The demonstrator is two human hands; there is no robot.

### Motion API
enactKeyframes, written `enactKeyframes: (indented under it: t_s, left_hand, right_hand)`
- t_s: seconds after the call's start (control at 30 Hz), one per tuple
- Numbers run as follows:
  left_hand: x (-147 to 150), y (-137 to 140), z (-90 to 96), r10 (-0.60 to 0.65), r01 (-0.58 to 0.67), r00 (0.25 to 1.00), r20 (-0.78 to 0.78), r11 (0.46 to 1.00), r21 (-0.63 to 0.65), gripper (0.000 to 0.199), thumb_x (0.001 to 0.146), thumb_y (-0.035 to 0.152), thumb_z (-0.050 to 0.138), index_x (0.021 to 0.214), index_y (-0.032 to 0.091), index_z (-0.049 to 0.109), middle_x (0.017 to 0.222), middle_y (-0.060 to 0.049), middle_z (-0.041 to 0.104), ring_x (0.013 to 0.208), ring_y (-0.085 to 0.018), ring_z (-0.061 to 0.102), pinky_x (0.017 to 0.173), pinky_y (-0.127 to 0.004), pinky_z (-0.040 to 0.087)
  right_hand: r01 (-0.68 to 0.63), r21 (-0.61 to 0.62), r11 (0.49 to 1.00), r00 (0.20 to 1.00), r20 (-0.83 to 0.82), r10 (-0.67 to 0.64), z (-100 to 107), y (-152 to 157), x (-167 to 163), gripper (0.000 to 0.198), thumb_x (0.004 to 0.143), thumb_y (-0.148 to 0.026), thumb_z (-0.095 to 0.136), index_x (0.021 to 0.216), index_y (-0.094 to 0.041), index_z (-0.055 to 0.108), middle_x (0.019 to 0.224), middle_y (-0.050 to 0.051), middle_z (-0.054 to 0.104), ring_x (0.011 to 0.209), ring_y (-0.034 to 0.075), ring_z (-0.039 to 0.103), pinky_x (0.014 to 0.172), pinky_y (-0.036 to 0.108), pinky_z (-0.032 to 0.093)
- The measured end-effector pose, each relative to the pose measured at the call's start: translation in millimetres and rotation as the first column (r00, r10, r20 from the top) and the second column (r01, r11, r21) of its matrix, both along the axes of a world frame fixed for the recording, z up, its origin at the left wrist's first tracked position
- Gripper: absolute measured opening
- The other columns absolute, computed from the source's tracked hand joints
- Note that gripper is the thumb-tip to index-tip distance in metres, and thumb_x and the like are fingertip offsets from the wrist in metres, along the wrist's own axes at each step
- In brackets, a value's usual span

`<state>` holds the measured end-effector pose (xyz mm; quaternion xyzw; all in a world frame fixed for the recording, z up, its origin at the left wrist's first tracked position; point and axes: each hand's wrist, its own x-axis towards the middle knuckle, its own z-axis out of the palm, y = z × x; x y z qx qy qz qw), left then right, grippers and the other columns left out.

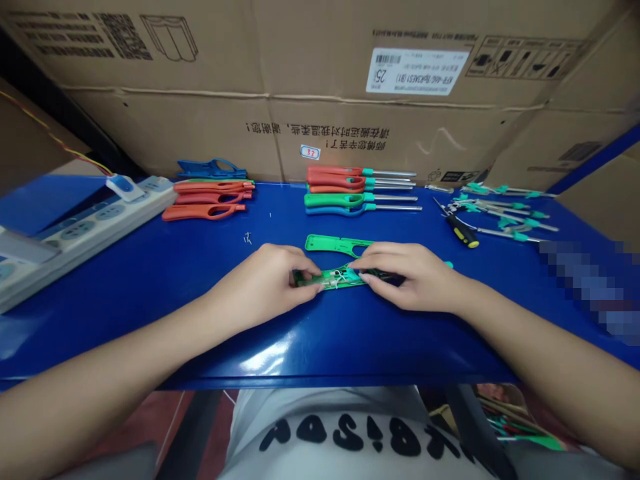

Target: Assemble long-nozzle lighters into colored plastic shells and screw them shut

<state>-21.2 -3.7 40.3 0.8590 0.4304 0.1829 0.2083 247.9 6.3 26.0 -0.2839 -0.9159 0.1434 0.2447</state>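
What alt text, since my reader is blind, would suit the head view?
The left hand grips an open green casing with white wires inside, while the right hand touches a teal part in it, above a blue table. A second green shell lies just beyond, with long-nosed lighters behind, orange handles left and a screwdriver right.

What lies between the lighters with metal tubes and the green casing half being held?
A second green casing half on the blue table, partly hidden by the right hand; the head view shows it.
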Motion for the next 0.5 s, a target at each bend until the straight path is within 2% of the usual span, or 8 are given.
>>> enactKeyframes:
  t_s: [0.1,0.23,0.3,0.5]
  left_hand:
    - [2.9,-5.0,3.8,0.016,-0.014,1.0,-0.021,0.996,0.087,0.015,0.085,0.027,0.071,0.098,0.021,0.076,0.093,-0.003,0.074,0.077,-0.017,0.068,0.065,-0.026,0.051]
    - [6.8,-9.0,2.9,-0.184,0.192,0.981,-0.057,0.955,0.226,0.022,0.096,0.026,0.059,0.113,0.021,0.071,0.112,-0.007,0.069,0.105,-0.023,0.064,0.092,-0.036,0.053]
    - [7.4,-8.9,-1.6,-0.239,0.254,0.967,-0.09,0.932,0.258,0.023,0.099,0.024,0.055,0.116,0.02,0.07,0.118,-0.009,0.067,0.111,-0.024,0.062,0.098,-0.039,0.051]
    - [6.8,-8.8,-13.9,-0.209,0.247,0.966,-0.154,0.922,0.299,0.026,0.1,0.021,0.053,0.118,0.023,0.071,0.118,-0.005,0.071,0.105,-0.022,0.066,0.091,-0.036,0.055]
  right_hand:
    - [0.028,0.03,0.999,0.989,0.147,-0.032,5.6,-2.2,1.8,0.017,0.097,-0.026,0.054,0.106,-0.022,0.068,0.106,0.007,0.071,0.089,0.017,0.067,0.073,0.028,0.049]
    - [0.058,-0.045,0.997,0.978,0.203,-0.048,14.1,-3.4,4.0,0.011,0.096,-0.026,0.055,0.099,-0.021,0.065,0.1,0.005,0.068,0.08,0.016,0.062,0.067,0.027,0.046]
    - [0.049,-0.088,0.995,0.977,0.211,-0.029,16.0,-2.7,5.1,0.011,0.095,-0.026,0.057,0.101,-0.021,0.065,0.101,0.005,0.067,0.079,0.015,0.061,0.066,0.026,0.045]
    - [0.003,-0.12,0.993,0.977,0.211,0.023,11.2,-0.8,5.1,0.01,0.095,-0.027,0.059,0.1,-0.02,0.065,0.1,0.005,0.067,0.085,0.016,0.063,0.069,0.027,0.048]
